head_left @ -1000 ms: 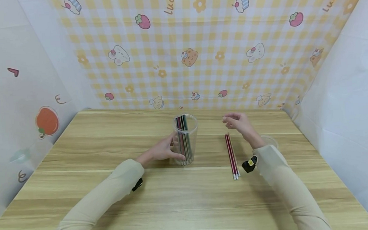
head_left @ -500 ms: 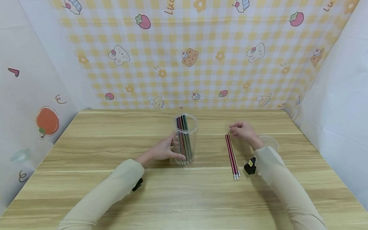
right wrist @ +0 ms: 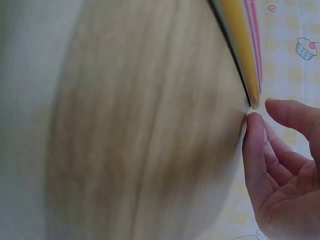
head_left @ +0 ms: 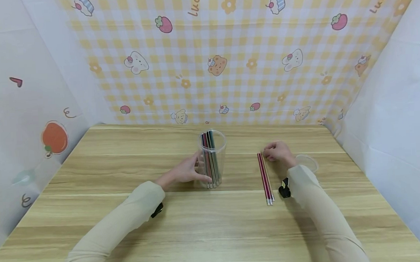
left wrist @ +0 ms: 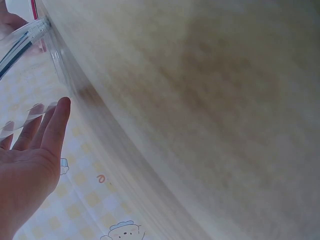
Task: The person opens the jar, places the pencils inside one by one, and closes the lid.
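A tall clear plastic cup (head_left: pixel 221 162) stands upright on the table, with several dark pencils (head_left: pixel 209 162) inside it. My left hand (head_left: pixel 187 170) holds the cup from the left, thumb in front and fingers behind. The left wrist view shows the fingers (left wrist: pixel 55 127) along its clear wall. To the right lie two dark red pencils (head_left: pixel 264 175) and one yellow pencil (head_left: pixel 268 177), side by side, eraser ends toward me. My right hand (head_left: pixel 279 152) is at the far end of the yellow pencil. In the right wrist view, thumb and forefinger stand slightly apart by its tip.
A round clear lid (head_left: pixel 307 163) lies flat just right of my right wrist. The wooden table (head_left: pixel 215 233) ends at a yellow checked cloth (head_left: pixel 193 88) at the back. White cloth walls (head_left: pixel 401 109) flank both sides.
My right hand has come down and toward me, from above the table to the far end of the yellow pencil. The left hand and the cup stay where they were.
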Demonstrator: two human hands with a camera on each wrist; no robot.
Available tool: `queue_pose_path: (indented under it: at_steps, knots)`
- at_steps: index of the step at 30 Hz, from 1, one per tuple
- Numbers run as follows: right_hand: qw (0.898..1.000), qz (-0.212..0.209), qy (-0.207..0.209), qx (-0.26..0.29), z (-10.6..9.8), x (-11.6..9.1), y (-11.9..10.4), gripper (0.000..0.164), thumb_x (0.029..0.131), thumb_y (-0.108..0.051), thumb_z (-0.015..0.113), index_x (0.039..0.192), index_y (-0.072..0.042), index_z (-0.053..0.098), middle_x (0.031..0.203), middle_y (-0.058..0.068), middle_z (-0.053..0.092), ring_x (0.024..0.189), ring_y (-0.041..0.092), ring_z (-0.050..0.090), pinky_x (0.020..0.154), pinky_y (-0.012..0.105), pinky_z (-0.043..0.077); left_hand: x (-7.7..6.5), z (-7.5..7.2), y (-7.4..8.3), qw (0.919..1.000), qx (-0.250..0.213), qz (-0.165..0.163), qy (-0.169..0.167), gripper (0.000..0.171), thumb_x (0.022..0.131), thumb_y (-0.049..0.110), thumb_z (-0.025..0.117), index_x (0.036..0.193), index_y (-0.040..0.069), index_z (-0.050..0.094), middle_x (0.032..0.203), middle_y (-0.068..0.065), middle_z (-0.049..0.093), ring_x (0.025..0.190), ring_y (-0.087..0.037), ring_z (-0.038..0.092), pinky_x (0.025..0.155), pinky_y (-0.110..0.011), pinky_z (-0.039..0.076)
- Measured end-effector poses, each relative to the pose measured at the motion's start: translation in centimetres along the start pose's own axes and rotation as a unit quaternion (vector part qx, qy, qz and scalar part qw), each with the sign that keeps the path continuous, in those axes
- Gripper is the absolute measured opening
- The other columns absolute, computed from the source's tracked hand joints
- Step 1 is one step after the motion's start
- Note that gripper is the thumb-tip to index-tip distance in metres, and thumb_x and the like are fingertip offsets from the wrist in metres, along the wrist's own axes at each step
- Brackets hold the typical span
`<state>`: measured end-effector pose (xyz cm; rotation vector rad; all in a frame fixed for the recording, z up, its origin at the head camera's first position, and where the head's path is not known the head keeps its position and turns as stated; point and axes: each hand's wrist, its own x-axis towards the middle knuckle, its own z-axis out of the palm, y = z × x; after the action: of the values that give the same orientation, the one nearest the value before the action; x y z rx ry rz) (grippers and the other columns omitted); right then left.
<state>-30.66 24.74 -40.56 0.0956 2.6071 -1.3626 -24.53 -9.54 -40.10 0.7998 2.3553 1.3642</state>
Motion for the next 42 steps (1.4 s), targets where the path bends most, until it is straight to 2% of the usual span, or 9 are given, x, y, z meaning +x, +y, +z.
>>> queue_pose_path:
  at_steps: [5, 10, 20, 23, 25, 30, 39, 42]
  knots:
    - [1.000, -0.003, 0.005, -0.029, 0.1, 0.2, 0.1, 0.019, 0.082, -0.002, 0.058, 0.095, 0.011, 0.059, 0.066, 0.007, 0.058, 0.052, 0.009, 0.053, 0.052, 0.020, 0.049, -0.7, -0.2, 1.7, 0.9999, -0.007, 0.002, -0.008, 0.105, 0.070, 0.016, 0.076, 0.142, 0.012, -0.001, 0.130, -0.023, 0.036, 0.116, -0.034, 0.038, 0.096, -0.046, 0.030]
    - [0.999, -0.012, 0.002, -0.049, 0.1, 0.0, -0.2, 0.017, 0.082, -0.002, 0.058, 0.093, 0.011, 0.059, 0.066, 0.008, 0.058, 0.052, 0.010, 0.053, 0.051, 0.021, 0.049, -1.2, -0.5, 3.0, 0.9999, -0.007, 0.002, -0.012, 0.103, 0.071, 0.015, 0.075, 0.142, 0.010, 0.000, 0.130, -0.024, 0.035, 0.115, -0.035, 0.038, 0.095, -0.046, 0.032]
    - [0.994, -0.064, -0.002, -0.094, 0.5, 0.1, -0.2, 0.009, 0.076, -0.007, 0.064, 0.074, 0.001, 0.060, 0.059, 0.007, 0.057, 0.049, 0.013, 0.052, 0.047, 0.023, 0.047, -1.2, -0.4, 3.0, 0.9999, -0.001, -0.006, -0.015, 0.103, 0.071, 0.015, 0.075, 0.142, 0.011, 0.000, 0.126, -0.024, 0.040, 0.114, -0.033, 0.041, 0.095, -0.045, 0.032]
    - [0.993, -0.058, 0.002, -0.103, 0.6, 0.0, -0.3, 0.011, 0.075, -0.007, 0.066, 0.076, 0.001, 0.059, 0.059, 0.007, 0.056, 0.049, 0.012, 0.052, 0.047, 0.023, 0.046, -1.1, -0.4, 2.9, 0.9998, 0.000, -0.008, -0.016, 0.103, 0.071, 0.015, 0.075, 0.142, 0.011, 0.001, 0.126, -0.023, 0.041, 0.114, -0.033, 0.041, 0.095, -0.044, 0.032]
    - [0.993, -0.038, 0.006, -0.115, 0.7, -0.3, -0.7, 0.012, 0.076, -0.006, 0.065, 0.080, 0.003, 0.058, 0.061, 0.007, 0.057, 0.050, 0.012, 0.052, 0.049, 0.023, 0.047, -1.1, -0.4, 2.9, 0.9999, -0.001, -0.005, -0.015, 0.103, 0.071, 0.015, 0.075, 0.142, 0.011, 0.001, 0.127, -0.023, 0.040, 0.114, -0.033, 0.041, 0.095, -0.044, 0.032]
    - [0.991, -0.033, 0.002, -0.128, 0.6, -0.6, -1.1, 0.015, 0.076, -0.005, 0.063, 0.085, 0.006, 0.057, 0.064, 0.007, 0.056, 0.051, 0.011, 0.052, 0.049, 0.023, 0.048, -1.0, -0.4, 2.9, 0.9999, 0.004, 0.000, -0.014, 0.105, 0.070, 0.015, 0.075, 0.142, 0.011, -0.001, 0.127, -0.023, 0.040, 0.114, -0.033, 0.041, 0.095, -0.044, 0.032]
    - [0.995, -0.030, 0.011, -0.095, 0.1, -0.3, -0.3, 0.015, 0.082, -0.003, 0.054, 0.090, 0.008, 0.059, 0.071, 0.011, 0.059, 0.057, 0.015, 0.055, 0.054, 0.025, 0.050, -1.1, -0.5, 3.0, 0.9998, 0.004, -0.007, -0.016, 0.103, 0.071, 0.016, 0.075, 0.142, 0.011, 0.001, 0.127, -0.023, 0.040, 0.114, -0.033, 0.041, 0.095, -0.044, 0.032]
    - [0.994, -0.035, 0.010, -0.099, -0.2, -0.2, -0.1, 0.016, 0.082, -0.005, 0.055, 0.090, 0.009, 0.059, 0.071, 0.011, 0.059, 0.057, 0.015, 0.055, 0.054, 0.025, 0.050, -1.0, -0.5, 2.9, 0.9999, 0.001, -0.005, -0.016, 0.104, 0.071, 0.016, 0.075, 0.142, 0.011, 0.000, 0.128, -0.023, 0.039, 0.114, -0.033, 0.041, 0.095, -0.044, 0.032]
